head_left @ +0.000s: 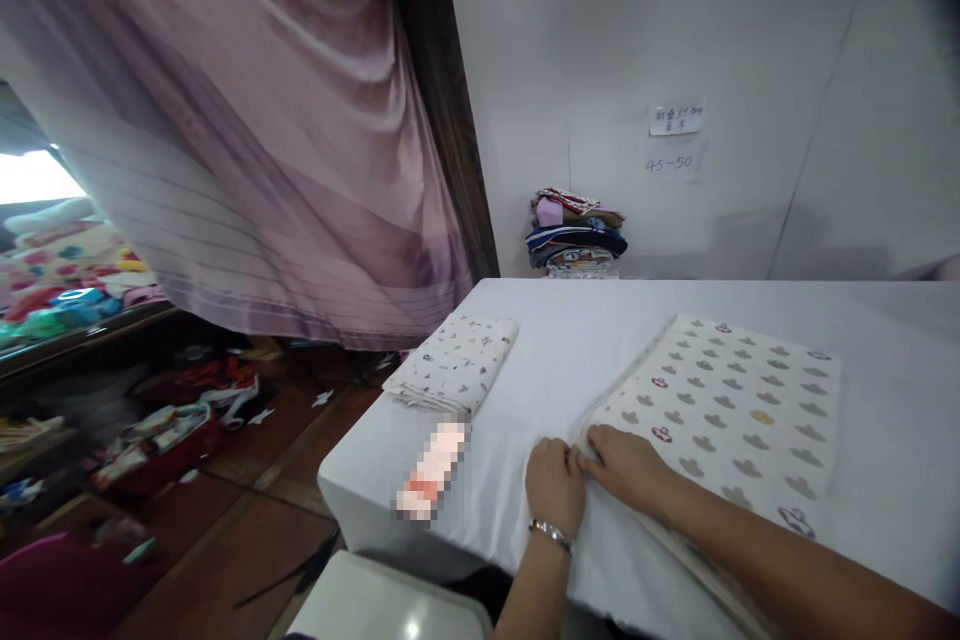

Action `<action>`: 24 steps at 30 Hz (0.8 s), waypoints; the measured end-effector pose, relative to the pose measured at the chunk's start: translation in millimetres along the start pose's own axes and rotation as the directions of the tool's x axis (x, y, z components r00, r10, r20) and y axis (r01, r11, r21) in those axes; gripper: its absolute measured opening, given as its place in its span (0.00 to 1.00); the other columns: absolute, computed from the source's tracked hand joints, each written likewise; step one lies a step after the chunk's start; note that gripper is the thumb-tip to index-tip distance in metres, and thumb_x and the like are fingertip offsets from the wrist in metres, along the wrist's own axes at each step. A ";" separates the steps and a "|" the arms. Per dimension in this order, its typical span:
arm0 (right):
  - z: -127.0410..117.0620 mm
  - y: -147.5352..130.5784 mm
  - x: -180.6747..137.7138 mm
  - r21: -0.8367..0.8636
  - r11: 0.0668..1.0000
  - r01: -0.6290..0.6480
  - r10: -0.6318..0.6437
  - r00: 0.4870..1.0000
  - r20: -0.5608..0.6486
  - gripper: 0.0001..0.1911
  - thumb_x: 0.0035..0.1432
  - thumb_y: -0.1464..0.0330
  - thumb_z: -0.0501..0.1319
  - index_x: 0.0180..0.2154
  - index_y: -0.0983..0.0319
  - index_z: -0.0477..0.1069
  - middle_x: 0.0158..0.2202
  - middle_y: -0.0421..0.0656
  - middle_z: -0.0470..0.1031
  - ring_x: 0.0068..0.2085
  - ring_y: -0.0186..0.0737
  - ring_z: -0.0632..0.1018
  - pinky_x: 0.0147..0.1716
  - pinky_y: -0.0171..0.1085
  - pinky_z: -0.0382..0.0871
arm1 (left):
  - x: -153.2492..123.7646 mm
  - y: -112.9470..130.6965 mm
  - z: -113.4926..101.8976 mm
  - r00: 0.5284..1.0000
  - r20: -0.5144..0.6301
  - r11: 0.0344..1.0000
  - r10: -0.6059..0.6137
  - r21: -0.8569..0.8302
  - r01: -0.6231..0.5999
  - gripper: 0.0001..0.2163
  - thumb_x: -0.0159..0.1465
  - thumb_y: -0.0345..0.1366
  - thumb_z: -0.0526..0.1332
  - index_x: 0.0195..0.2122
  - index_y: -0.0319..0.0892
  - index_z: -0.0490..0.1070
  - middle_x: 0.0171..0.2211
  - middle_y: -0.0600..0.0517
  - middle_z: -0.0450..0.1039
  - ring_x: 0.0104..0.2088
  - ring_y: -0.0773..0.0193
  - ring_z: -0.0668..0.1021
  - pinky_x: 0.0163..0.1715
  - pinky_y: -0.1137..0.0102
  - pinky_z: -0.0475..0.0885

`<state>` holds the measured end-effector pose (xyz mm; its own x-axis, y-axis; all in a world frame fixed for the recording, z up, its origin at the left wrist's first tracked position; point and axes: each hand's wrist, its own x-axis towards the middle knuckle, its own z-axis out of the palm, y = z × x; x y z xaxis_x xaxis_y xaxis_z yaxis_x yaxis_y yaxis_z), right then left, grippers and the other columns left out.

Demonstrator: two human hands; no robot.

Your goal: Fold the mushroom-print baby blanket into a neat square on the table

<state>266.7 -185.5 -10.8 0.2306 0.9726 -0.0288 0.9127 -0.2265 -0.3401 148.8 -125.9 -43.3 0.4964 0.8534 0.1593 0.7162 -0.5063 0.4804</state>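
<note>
A: Status, pls?
B: R grip (626, 465) is closed, pinching corner of 1 printed cloth (727, 400); L grip (556, 485) is curled just beside, can't tell if holding.
A: Cloth is where?
B: Flat on 1 fabric-covered desk (555, 350), R side; 1 folded cloth (457, 360), rectangular, layered, at L.

Matt, cloud-patterned cloth (739, 405); shiny metal bracelet (551, 532); smooth, glossy, plastic-looking white stool (390, 600).
</note>
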 end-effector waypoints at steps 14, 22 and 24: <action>8.0 32.3 0.1 0.542 0.841 -0.003 0.057 0.995 -0.084 0.09 0.51 0.66 0.52 0.29 0.61 0.68 0.26 0.38 0.71 0.30 0.37 0.70 0.29 0.34 0.60 | -0.9 -2.3 5.4 0.995 -0.090 0.996 0.037 -0.082 -0.045 0.09 0.61 0.33 0.50 0.27 0.43 0.67 0.29 0.51 0.69 0.34 0.62 0.70 0.35 0.69 0.61; 11.0 30.4 -0.2 0.534 0.845 0.027 0.032 0.994 -0.100 0.08 0.52 0.66 0.53 0.29 0.61 0.68 0.26 0.37 0.71 0.29 0.36 0.70 0.29 0.34 0.59 | -1.0 5.2 1.7 0.996 -0.084 0.986 0.032 -0.163 -0.046 0.06 0.59 0.36 0.54 0.29 0.43 0.68 0.31 0.51 0.67 0.35 0.63 0.69 0.35 0.70 0.61; 12.0 30.3 0.6 0.520 0.853 0.033 0.030 0.993 -0.112 0.07 0.51 0.67 0.53 0.29 0.60 0.68 0.26 0.37 0.71 0.29 0.36 0.70 0.30 0.34 0.59 | 1.1 8.5 1.0 0.997 -0.068 0.983 0.028 -0.179 -0.040 0.05 0.58 0.35 0.55 0.28 0.43 0.69 0.32 0.51 0.67 0.36 0.63 0.69 0.36 0.70 0.62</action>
<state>290.4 -191.1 -32.3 0.2939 0.9535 0.0668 0.6111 -0.1337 -0.7802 155.9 -129.4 -39.9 0.4819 0.8453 0.2306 0.5965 -0.5093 0.6203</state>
